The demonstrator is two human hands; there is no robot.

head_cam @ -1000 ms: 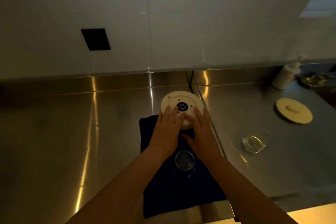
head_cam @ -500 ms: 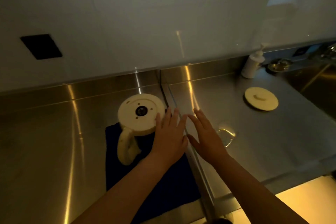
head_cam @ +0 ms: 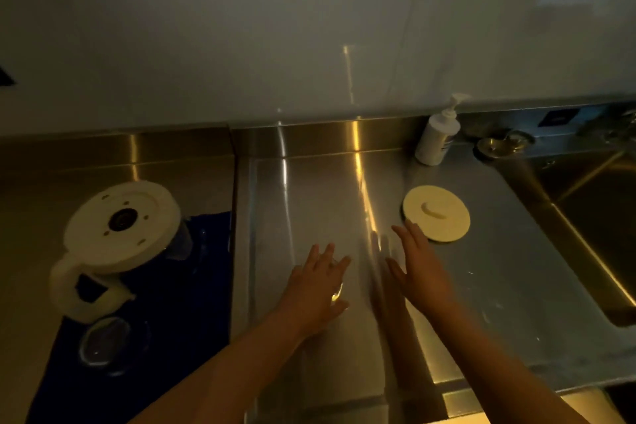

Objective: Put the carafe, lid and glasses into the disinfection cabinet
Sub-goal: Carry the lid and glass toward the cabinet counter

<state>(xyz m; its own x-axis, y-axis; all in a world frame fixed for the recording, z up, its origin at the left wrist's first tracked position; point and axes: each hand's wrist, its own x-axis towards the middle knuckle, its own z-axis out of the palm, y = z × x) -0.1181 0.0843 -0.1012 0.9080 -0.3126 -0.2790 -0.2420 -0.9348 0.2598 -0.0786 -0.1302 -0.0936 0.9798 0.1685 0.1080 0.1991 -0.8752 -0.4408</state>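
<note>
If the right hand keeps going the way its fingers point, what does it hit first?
Most likely the cream lid. The right hand is open, fingers aimed up and slightly left, their tips just short of the lid's near-left edge. Depth is unclear, so it could clip that edge or slip past onto bare steel counter.

We see a brushed stainless-steel worktop [head_cam: 309, 196]. A dark blue cloth [head_cam: 192, 306] lies on its left, a round cream lid [head_cam: 436, 213] to the right, and a white pump bottle [head_cam: 436, 138] stands far right.
</note>
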